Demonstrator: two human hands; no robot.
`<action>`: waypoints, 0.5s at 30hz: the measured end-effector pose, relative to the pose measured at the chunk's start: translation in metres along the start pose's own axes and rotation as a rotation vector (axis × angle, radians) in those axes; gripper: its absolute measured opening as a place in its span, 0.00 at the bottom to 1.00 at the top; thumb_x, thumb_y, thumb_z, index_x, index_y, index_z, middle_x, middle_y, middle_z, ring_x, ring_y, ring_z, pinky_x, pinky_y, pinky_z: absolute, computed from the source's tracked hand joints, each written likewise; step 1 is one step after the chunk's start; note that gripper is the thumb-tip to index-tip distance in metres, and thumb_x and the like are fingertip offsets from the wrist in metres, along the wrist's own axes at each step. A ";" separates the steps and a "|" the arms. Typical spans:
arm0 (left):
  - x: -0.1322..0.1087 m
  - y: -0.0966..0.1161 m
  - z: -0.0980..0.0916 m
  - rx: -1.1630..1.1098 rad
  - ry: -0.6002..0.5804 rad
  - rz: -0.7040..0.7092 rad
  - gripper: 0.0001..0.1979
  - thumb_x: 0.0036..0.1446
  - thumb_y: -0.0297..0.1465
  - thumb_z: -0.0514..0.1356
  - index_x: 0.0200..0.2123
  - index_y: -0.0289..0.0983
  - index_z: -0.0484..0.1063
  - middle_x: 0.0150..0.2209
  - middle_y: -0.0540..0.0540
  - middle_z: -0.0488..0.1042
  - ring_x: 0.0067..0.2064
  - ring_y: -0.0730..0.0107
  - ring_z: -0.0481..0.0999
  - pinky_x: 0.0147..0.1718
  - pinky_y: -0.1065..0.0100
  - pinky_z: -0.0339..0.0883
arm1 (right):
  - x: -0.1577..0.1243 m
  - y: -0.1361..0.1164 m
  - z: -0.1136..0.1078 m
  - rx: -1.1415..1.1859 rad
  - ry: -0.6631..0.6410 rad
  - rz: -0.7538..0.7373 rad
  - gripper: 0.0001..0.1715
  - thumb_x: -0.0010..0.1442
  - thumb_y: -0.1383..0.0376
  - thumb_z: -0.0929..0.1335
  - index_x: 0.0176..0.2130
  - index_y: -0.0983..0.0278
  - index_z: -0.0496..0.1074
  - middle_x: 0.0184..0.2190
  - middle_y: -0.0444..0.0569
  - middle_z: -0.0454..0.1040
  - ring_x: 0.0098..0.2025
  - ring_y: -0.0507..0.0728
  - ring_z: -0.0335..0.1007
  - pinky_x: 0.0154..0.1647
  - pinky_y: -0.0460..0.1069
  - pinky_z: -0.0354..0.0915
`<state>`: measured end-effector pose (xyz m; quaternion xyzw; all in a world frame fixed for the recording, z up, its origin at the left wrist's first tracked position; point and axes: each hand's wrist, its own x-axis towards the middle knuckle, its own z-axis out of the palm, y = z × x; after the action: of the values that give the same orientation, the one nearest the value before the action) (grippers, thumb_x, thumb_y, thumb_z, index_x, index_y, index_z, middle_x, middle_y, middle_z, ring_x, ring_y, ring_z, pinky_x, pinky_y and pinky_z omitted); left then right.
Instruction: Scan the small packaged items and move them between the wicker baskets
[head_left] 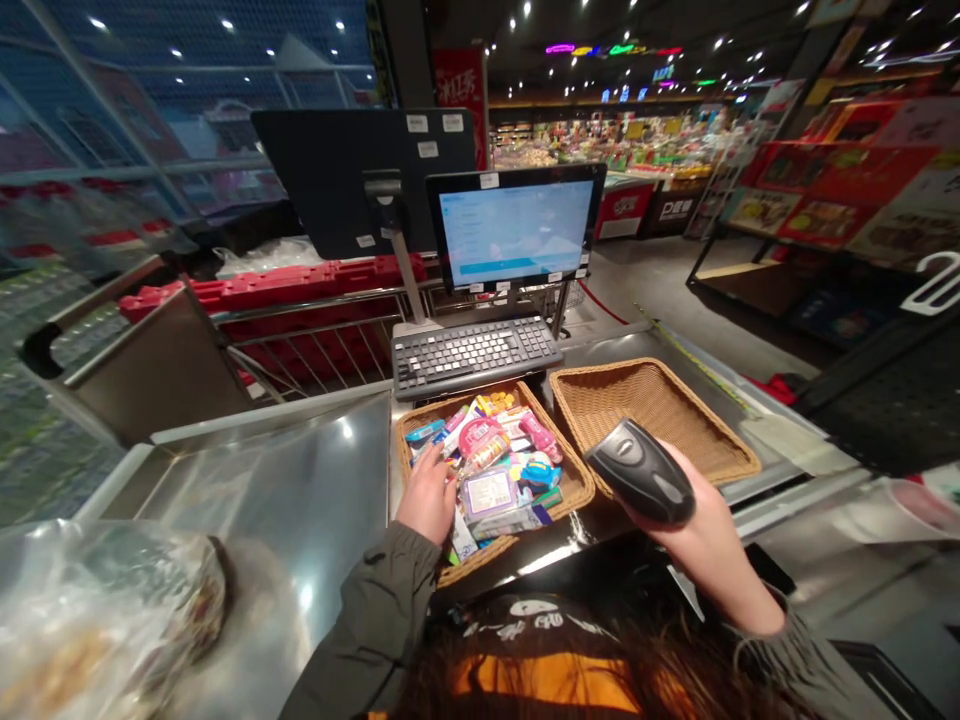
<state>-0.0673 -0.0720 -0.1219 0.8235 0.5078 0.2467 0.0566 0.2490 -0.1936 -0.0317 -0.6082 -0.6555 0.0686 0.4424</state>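
My left hand (429, 497) reaches over the left edge of a wicker basket (579, 488) full of small packaged goods. Its fingers are stretched out and lie at a pink round package (480, 436) and its neighbours; whether they touch it I cannot tell. A clear box with a white label (491, 492) lies just right of that hand, and a blue packet (424, 431) is beyond the fingertips. In my right hand (709, 525) is a black barcode scanner (642, 472), wrapped by the fingers and pointing to the left, in front of a second wicker basket (637, 395).
Behind the baskets are a keyboard (476, 357), a lit screen (517, 232) and a larger dark monitor (337, 180) seen from its back. A metal counter (330, 470) extends left, with a clear plastic bag (105, 610) near. A shopping cart (315, 345) stands beyond.
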 end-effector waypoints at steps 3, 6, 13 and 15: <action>-0.011 0.001 0.005 -0.013 0.042 -0.004 0.10 0.60 0.29 0.55 0.40 0.33 0.75 0.62 0.32 0.66 0.66 0.42 0.61 0.61 0.43 0.63 | -0.010 0.008 -0.008 0.044 0.029 0.144 0.31 0.54 0.59 0.73 0.56 0.63 0.68 0.53 0.56 0.75 0.55 0.65 0.73 0.59 0.60 0.66; -0.022 -0.002 -0.016 -0.037 0.151 -0.038 0.19 0.63 0.35 0.55 0.53 0.32 0.71 0.66 0.29 0.59 0.68 0.40 0.57 0.62 0.40 0.59 | -0.017 0.013 -0.013 0.074 0.059 0.248 0.34 0.52 0.58 0.74 0.56 0.63 0.68 0.52 0.56 0.76 0.54 0.65 0.73 0.60 0.61 0.65; -0.023 0.053 -0.061 -0.415 -0.101 0.221 0.25 0.62 0.37 0.59 0.61 0.42 0.65 0.65 0.40 0.64 0.65 0.53 0.65 0.62 0.52 0.63 | -0.006 -0.018 0.000 0.340 0.087 0.313 0.31 0.48 0.59 0.77 0.51 0.65 0.72 0.46 0.56 0.79 0.49 0.65 0.76 0.55 0.60 0.70; -0.017 0.088 -0.057 -0.553 -0.221 0.288 0.28 0.60 0.37 0.61 0.63 0.41 0.63 0.66 0.39 0.62 0.66 0.51 0.63 0.63 0.51 0.61 | 0.002 -0.034 0.011 0.425 0.055 0.265 0.31 0.50 0.60 0.77 0.52 0.65 0.72 0.45 0.55 0.79 0.52 0.65 0.75 0.57 0.61 0.68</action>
<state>-0.0290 -0.1376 -0.0476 0.8621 0.2906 0.2898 0.2974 0.2166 -0.1959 -0.0161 -0.5839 -0.5286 0.2456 0.5651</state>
